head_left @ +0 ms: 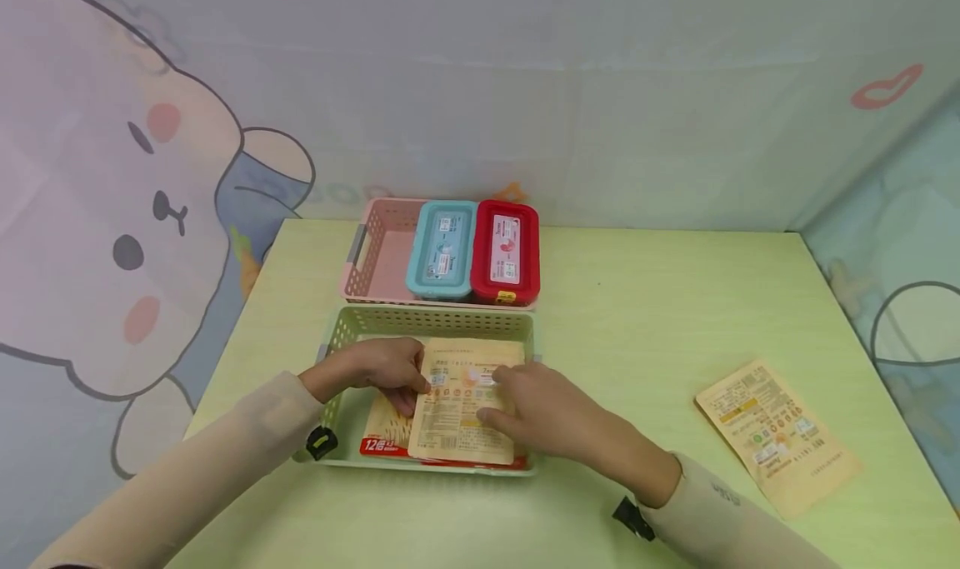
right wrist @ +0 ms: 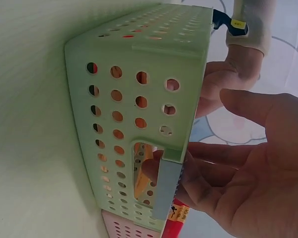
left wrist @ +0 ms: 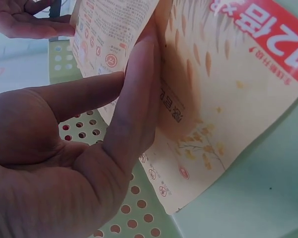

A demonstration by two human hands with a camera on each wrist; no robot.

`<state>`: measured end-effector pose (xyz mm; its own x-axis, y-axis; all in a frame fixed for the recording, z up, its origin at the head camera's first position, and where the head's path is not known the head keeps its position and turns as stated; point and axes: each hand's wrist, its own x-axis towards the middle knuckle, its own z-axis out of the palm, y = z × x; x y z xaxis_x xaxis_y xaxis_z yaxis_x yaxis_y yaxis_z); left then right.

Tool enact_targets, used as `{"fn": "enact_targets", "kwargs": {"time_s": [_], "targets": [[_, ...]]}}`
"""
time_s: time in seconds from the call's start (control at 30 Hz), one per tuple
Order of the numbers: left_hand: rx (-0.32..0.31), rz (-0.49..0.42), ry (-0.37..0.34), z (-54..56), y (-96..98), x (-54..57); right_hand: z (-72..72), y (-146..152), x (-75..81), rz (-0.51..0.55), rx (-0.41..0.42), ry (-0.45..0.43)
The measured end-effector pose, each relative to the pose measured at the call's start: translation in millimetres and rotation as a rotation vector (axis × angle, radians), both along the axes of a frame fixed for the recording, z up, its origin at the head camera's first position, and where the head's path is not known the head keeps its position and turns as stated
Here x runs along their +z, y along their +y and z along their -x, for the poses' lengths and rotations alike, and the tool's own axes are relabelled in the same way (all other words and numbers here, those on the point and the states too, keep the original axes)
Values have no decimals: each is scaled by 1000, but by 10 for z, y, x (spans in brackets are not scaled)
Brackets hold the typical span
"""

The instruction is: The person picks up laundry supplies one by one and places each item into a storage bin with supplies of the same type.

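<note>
Inside a light green perforated basket (head_left: pixel 431 311) lie flat beige packets with printed text. My left hand (head_left: pixel 390 367) pinches the left edge of the top packet (head_left: pixel 461 431) between thumb and fingers. Beneath it is another packet (left wrist: pixel 208 119), with wheat ears and a red band marked 12倍. My right hand (head_left: pixel 543 406) is at the top packet's right edge, its thumb held apart from its fingers. In the right wrist view its fingers reach over the basket's grey handle (right wrist: pixel 167 191), and one fingertip shows through the handle opening.
Behind the green basket stands a pink basket (head_left: pixel 393 257) holding a blue-lidded box (head_left: pixel 442 248) and a red-lidded box (head_left: pixel 506 252). Another beige packet (head_left: pixel 776 436) lies on the table (head_left: pixel 637 327) at the right. A patterned cloth (head_left: pixel 562 94) hangs along the back.
</note>
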<state>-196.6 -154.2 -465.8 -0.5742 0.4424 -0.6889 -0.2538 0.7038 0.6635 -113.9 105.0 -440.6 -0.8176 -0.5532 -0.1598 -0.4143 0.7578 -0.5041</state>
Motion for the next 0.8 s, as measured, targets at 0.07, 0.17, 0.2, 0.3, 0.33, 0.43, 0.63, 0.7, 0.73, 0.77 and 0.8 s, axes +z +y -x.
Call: {"fn": "enact_targets", "kwargs": {"time_s": [0.07, 0.17, 0.2, 0.3, 0.33, 0.43, 0.63, 0.7, 0.73, 0.77, 0.8], "targets": [[-3, 10, 12, -4, 9, -2, -2, 2, -13, 4, -7, 4], [4, 29, 25, -7, 14, 6, -16, 6, -39, 11, -24, 15], [6, 36, 30, -8, 17, 11, -22, 7, -46, 12, -29, 23], [9, 51, 42, -13, 31, 21, -39, 14, -61, 25, -33, 30], [9, 54, 45, -10, 36, 21, -43, 19, -62, 31, -28, 31], [3, 55, 40, -3, 60, 24, -44, 40, -60, 60, 8, 30], [-13, 55, 13, -10, 126, 55, -23, 90, -68, 140, 87, 25], [-13, 52, 16, -16, 138, 59, -19, 104, -71, 165, 101, 24], [-15, 50, 17, -17, 141, 58, -18, 111, -72, 176, 107, 24], [-21, 50, 20, -17, 138, 59, -18, 118, -74, 187, 113, 22], [-26, 53, 29, -17, 134, 61, -17, 124, -76, 196, 118, 19]]}}
